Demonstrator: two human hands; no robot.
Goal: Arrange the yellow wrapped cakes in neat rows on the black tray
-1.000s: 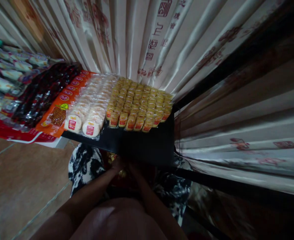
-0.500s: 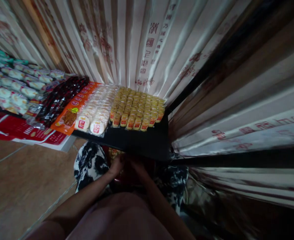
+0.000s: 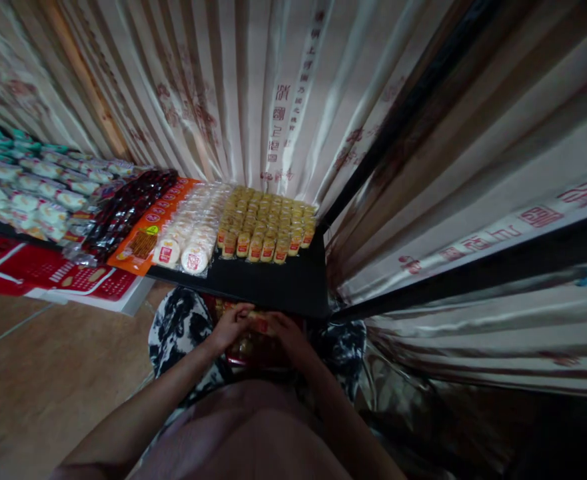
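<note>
Just below the front edge of the black table, my left hand (image 3: pixel 232 325) and my right hand (image 3: pixel 288 333) close on a small wrapped pastry packet (image 3: pixel 260 323) from its two sides. It has a yellowish wrapper with a red label. Under my hands, between my knees, is a red container (image 3: pixel 253 361) with more wrapped pieces in it, dim and partly hidden. On the table above stand rows of similar yellowish wrapped pastries (image 3: pixel 266 223) with red labels on their fronts.
Left of the pastries lie round white wrapped crackers (image 3: pixel 193 257), an orange snack bag (image 3: pixel 140 240), dark red packets (image 3: pixel 123 213) and white packets (image 3: pixel 43 193). The black table (image 3: pixel 273 283) ends at a dark post by the pale curtain (image 3: pixel 253 87). Red bags (image 3: pixel 73 270) hang at left.
My hands have shifted slightly, and a labelled pastry packet now shows between my fingers. The view has tilted, so the table goods appear a little lower.
</note>
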